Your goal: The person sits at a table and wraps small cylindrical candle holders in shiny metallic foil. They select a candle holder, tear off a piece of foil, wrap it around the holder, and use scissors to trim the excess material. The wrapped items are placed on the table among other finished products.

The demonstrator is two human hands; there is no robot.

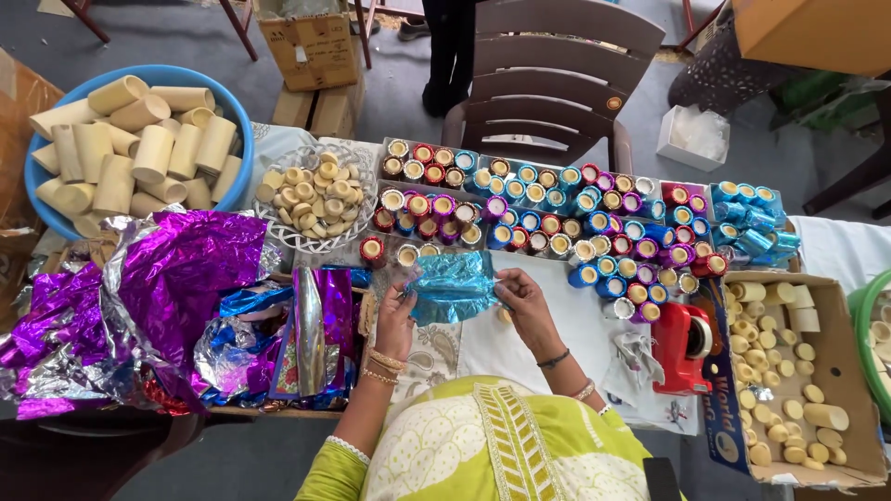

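Left hand point(397, 320) and right hand point(525, 301) hold blue foil sheet point(452, 286) above the table point(557, 306); fingers of both hands pinch its side edges.

At the far edge, left of the chair, we see a brown cardboard carton point(312, 44) with a pale printed label, resting on other brown boxes, and at the far right corner part of a plain orange-brown carton point(817, 30). On the floor to the right of the chair sits a small white open box point(694, 137). Near us on the right lies an open, shallow cardboard box point(840, 366) holding pale round pieces, its left flap point(722, 390) printed in blue, white and red and lying beside a red tape dispenser point(682, 345).
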